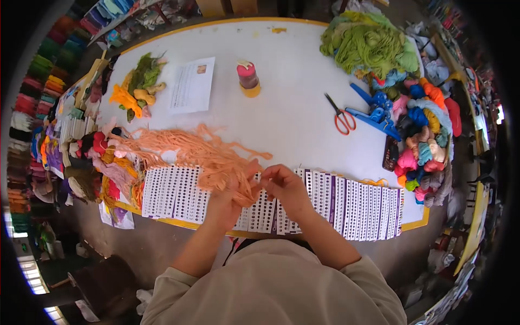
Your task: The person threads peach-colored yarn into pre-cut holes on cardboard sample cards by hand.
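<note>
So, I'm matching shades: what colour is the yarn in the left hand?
The long, loose yarn in the left hand is peach-orange, clearest in the head view.

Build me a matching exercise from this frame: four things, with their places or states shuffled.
1. Scissors
2. Printed sheet
3. Peach yarn
4. Large green yarn heap

A. At the table's far right corner
B. Gathered in the left hand
C. Beside blue plastic tools
D. Flat on the table's left half

Pairs: 1-C; 2-D; 3-B; 4-A
</note>
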### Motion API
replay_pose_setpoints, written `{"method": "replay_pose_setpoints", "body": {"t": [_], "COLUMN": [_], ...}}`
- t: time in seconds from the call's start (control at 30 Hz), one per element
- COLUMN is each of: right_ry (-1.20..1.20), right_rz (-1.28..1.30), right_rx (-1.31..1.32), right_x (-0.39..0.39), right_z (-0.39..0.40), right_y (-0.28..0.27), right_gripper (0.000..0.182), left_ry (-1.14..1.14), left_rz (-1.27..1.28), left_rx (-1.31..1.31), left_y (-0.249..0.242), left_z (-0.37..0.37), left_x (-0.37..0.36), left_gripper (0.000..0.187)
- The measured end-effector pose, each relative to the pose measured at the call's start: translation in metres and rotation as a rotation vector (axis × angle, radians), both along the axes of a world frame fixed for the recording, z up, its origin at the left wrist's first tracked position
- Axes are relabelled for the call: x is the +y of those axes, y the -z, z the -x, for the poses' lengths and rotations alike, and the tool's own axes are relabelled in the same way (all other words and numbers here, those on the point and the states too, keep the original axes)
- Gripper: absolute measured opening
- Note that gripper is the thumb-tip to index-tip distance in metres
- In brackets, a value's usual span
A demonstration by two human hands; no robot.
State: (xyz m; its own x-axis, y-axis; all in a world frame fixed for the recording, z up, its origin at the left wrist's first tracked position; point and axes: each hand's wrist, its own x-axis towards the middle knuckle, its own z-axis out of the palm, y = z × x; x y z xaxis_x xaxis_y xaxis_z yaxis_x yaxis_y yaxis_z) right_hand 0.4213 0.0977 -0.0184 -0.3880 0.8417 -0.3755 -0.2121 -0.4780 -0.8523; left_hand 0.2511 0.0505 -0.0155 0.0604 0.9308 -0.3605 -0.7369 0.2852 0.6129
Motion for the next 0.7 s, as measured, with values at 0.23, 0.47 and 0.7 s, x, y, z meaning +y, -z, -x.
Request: {"method": "replay_pose_setpoints", "body": {"t": [0.23, 0.47, 0.7], "right_ry": [-0.011, 0.041, 0.063], "right_rz": [-0.224, 0.010, -0.035], "right_rx": [0.036, 0.066, 0.084], "right_x": [-0.045, -0.077, -0.096], "right_z": [0.011, 0.007, 0.002], "right_y": [-0.023, -0.046, -0.051], "right_gripper": [0.006, 0.004, 0.007], "left_ry": [0.117, 0.045, 0.111], "left_rz": [-0.131, -0.133, -0.175], "left_rx": [0.174, 0.230, 0.165], "left_y": [-0.024, -0.050, -0.044], "left_z": [-0.006, -0.013, -0.010], "left_x": [-0.033, -0.053, -0.062], "left_gripper": [0.035, 0.027, 0.026]}}
